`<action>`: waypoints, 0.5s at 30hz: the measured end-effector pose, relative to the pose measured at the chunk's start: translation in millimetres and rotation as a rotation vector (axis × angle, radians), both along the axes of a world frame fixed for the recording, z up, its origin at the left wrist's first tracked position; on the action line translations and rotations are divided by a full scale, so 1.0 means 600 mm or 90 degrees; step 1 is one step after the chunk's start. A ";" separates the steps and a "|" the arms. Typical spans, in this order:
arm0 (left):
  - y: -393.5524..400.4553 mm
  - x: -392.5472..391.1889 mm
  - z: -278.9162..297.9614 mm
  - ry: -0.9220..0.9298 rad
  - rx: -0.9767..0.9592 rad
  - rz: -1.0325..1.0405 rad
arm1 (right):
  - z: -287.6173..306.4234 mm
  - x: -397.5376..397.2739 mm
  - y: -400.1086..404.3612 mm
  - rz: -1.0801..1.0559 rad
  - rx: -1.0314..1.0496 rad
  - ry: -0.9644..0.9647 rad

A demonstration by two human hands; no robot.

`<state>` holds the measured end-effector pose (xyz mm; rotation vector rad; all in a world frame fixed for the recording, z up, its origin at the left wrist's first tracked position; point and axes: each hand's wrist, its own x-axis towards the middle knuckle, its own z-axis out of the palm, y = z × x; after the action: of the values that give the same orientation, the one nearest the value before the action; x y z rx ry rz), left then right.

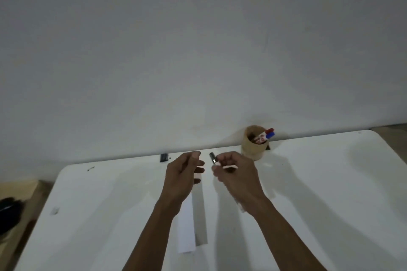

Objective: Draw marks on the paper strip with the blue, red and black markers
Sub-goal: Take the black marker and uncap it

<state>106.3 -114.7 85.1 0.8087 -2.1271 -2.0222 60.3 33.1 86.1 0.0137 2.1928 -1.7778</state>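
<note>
A plain grey-white wall point(198, 39) fills the upper frame, unmarked apart from faint smudges. A white table point(330, 193) with rounded corners is set against it. Lighting is dim; soft shadows are cast across the tabletop. At lower left, 1 dark object point(8, 211) (identity unclear) is seen beside a tan surface point(19, 187).

1. Surface point(319, 193): bare to the right of the right hand point(236, 174) and to the left of the left hand point(184, 174); open passage on both sides.
2. Cup point(253, 147): stands at the far edge, just beyond the right hand; red and blue markers point(267, 134) jut from it.
3. Strip point(187, 231): lies flat between the forearms.
4. Wall point(198, 50): closes the far side.
5. Dark clip point(164, 157): at the far edge, left of the hands.
</note>
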 end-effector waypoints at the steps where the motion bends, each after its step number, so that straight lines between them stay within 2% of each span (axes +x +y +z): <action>1: -0.014 0.021 0.001 -0.005 0.005 -0.006 | -0.005 0.018 -0.013 0.031 0.018 0.003; 7: -0.080 0.115 -0.016 -0.027 0.009 -0.031 | -0.013 0.092 -0.082 0.120 0.065 0.022; 15: -0.139 0.177 -0.033 -0.007 0.254 0.090 | -0.024 0.153 -0.104 0.205 0.174 0.050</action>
<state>212.7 -197.8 65.6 0.9869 -1.6347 -2.3990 152.4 -29.6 71.9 -0.3328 2.3211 -1.3198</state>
